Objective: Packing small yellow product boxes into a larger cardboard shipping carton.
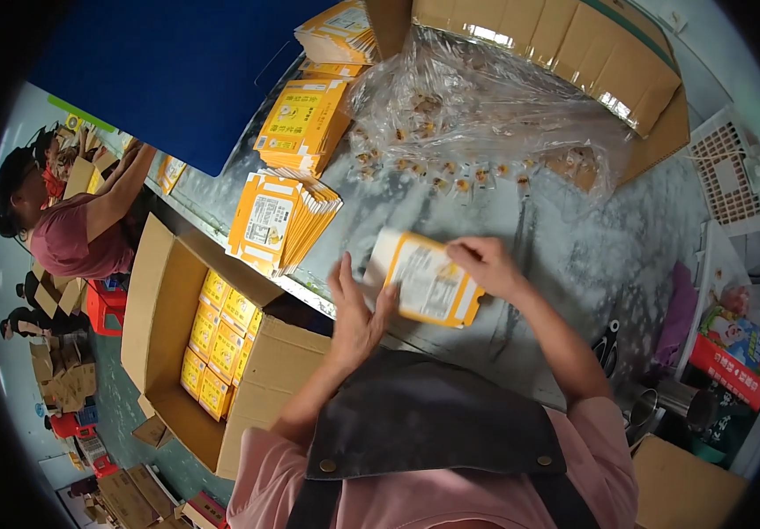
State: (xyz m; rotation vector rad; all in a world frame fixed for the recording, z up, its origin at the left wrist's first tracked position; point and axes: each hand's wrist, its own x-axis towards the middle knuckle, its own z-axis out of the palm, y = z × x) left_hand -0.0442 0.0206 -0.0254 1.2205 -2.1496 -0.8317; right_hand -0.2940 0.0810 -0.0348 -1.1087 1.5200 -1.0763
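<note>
Your right hand (484, 264) pinches the upper right end of a flat yellow-white carton (427, 284) over the grey table (596, 251); your left hand (358, 316), fingers spread, meets its left edge, grip unclear.

grey worktable (574, 256), whitish smudges across the top. upper centre-left: stacks of flat yellow cartons (296, 123) in a row along the table's left edge. right of those, crumpled clear plastic (486, 97), small wrapped pieces (461, 185) along its lower side. upper right: open cardboard box (565, 53). lower right: black-handled scissors (607, 348).
</note>
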